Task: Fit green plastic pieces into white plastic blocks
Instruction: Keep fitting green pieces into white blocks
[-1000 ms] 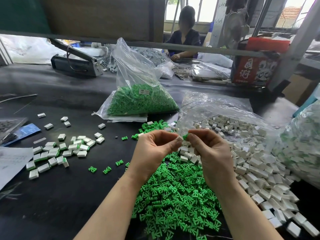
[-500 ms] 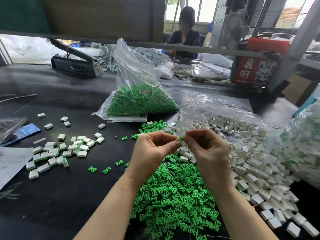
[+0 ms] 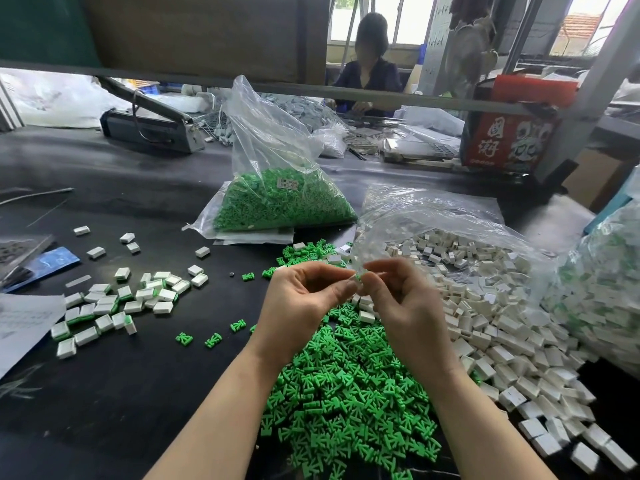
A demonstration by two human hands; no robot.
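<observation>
Both hands meet above the table [image 3: 138, 393], fingertips pressed together on one small part [image 3: 358, 276]: the left hand [image 3: 304, 306] and right hand [image 3: 401, 306] pinch it between them; it looks white with green, too small to tell more. Right below the grip lies a green heap [image 3: 346, 393], too many to count. Right of the grip sprawls a white heap [image 3: 502, 323], likewise uncountable. Left of it sit roughly thirty finished blocks [image 3: 114, 303], and five loose green pieces [image 3: 213, 340] lie between. Beyond the grip stands one bag [image 3: 277, 188] of green pieces.
</observation>
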